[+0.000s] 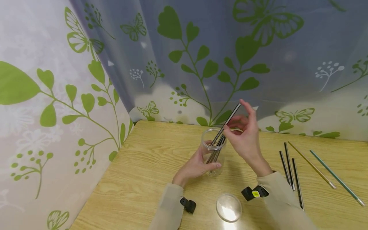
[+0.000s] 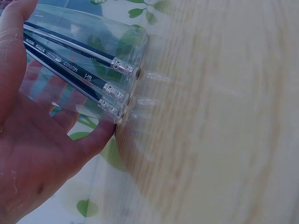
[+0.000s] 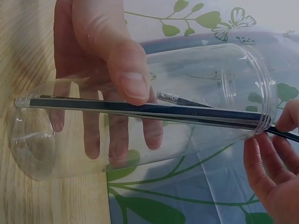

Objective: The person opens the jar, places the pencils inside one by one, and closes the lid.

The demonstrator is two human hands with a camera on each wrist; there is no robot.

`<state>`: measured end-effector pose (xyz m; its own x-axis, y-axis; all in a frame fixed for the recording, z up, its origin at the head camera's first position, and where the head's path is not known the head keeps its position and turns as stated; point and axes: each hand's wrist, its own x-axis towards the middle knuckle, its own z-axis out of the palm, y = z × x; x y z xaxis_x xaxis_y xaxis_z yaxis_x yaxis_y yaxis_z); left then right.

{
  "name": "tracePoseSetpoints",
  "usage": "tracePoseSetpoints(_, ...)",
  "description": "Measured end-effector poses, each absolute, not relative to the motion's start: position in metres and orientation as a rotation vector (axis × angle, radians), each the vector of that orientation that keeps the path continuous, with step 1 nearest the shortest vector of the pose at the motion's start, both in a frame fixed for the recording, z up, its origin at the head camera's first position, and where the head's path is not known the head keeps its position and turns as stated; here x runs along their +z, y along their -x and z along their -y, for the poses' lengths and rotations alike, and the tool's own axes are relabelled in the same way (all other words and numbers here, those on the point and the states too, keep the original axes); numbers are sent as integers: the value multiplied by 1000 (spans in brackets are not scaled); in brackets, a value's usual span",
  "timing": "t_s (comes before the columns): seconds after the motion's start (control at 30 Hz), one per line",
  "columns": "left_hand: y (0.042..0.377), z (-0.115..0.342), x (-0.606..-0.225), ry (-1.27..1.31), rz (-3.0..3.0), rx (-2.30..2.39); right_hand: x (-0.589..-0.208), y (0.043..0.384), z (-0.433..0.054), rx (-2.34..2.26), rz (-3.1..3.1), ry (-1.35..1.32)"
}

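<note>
My left hand (image 1: 198,164) grips a clear plastic jar (image 1: 205,138) that stands on the table, thumb on the near side and fingers round the back. Inside, several black-and-silver pencils (image 2: 70,65) lean together with their eraser ends down at the base. Above the rim, my right hand (image 1: 244,139) pinches a black-and-silver pencil (image 1: 233,114) between thumb and fingers. This pencil slants down into the jar's mouth. In the right wrist view, one pencil's eraser end (image 3: 168,97) sits higher inside the jar than the others.
A round clear lid (image 1: 229,207) lies in front of the jar. To the right lie several loose black pencils (image 1: 297,182), a yellow pencil (image 1: 311,164) and a teal pencil (image 1: 336,177). A leaf-and-butterfly curtain (image 1: 184,95) hangs along the table's back edge.
</note>
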<state>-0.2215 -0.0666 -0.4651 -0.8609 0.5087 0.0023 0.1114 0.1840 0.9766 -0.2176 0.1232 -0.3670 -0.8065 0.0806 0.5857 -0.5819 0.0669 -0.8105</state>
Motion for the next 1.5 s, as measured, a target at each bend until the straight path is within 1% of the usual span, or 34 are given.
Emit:
tracePoseSetpoints(0.13,221,66,-464,-585,-2155,1721,-369,219,-124,1757,1867,-524)
tracePoseSetpoints(0.43,222,67,-465,-597,-2152,1715,-372,218,-121,1717,1881,-454)
tracePoseSetpoints(0.63,222,67,-465,-594,-2153,1716,-376,216,-123,1614,1936,-457)
tracePoseSetpoints(1.0,222,66,-465,-638,-2129,1744,-388,214,-129,1467,1936,-586)
tracePoseSetpoints(1.5,222,66,-463,-636,-2117,1741,-396,211,-131,1486,1890,-682)
